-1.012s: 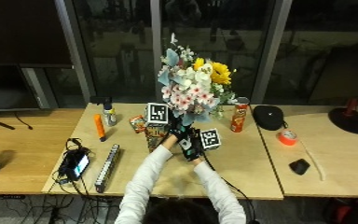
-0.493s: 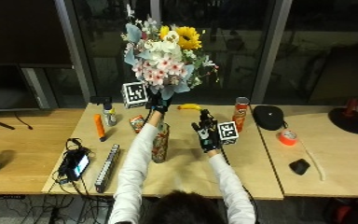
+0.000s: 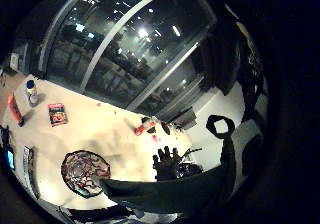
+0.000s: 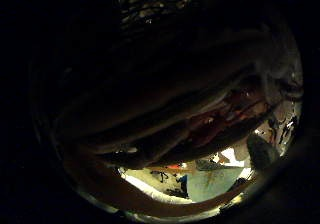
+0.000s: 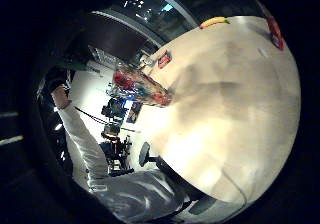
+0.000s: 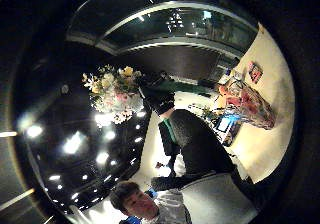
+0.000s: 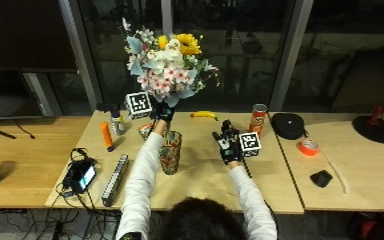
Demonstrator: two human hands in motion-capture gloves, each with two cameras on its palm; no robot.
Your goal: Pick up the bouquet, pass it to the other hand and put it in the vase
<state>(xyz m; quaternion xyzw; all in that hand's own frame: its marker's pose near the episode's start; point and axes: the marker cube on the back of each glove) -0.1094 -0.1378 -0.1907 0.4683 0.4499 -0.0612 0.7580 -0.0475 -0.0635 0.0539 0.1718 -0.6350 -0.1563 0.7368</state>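
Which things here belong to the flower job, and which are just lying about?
Job:
- mixed flower bouquet, held up by the gloved left hand
- patterned glass vase
- right hand, open, empty

Lying about:
- yellow banana
- orange tape roll
- orange marker

No legible writing anywhere in these views.

The red can (image 7: 258,119) at the back of the table (image 7: 198,175) carried a printed label, but its letters were too small to make out. The red-and-white packet (image 3: 57,114) lying flat on the tabletop showed printing that could not be read either. The lit screen of the device (image 7: 85,175) near the cables showed no characters that could be told.
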